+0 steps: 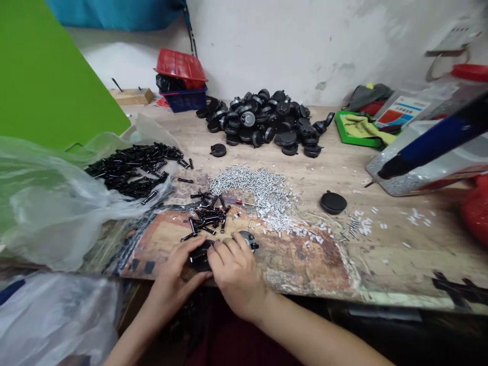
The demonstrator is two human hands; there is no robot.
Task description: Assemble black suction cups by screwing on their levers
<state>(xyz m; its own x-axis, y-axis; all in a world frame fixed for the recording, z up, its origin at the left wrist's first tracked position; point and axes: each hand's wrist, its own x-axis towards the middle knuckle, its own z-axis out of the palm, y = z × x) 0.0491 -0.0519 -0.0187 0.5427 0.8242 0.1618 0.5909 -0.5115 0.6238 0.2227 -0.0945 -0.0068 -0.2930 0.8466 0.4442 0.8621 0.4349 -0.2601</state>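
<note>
At the table's front edge, my left hand [177, 269] grips a round black plastic part [198, 262] by its left side, thumb below and fingers above. My right hand [238, 277] presses on the same part from the right, its fingers curled and closed; what lies under the fingertips is hidden. A short black glossy pin-like piece lies across the part. Just beyond my right knuckles rests another round part [249, 240] with a grey face. Short black tubular pieces [209, 216] lie loose in front of my hands.
Silver screws [247, 180] and small white plastic bits [278, 221] are spread mid-table, near a red-handled screwdriver [238, 202]. Behind sits a heap of round black parts [263, 119]. A plastic bag [76, 203] of black pieces is left; a blue power tool [438, 140] hangs right.
</note>
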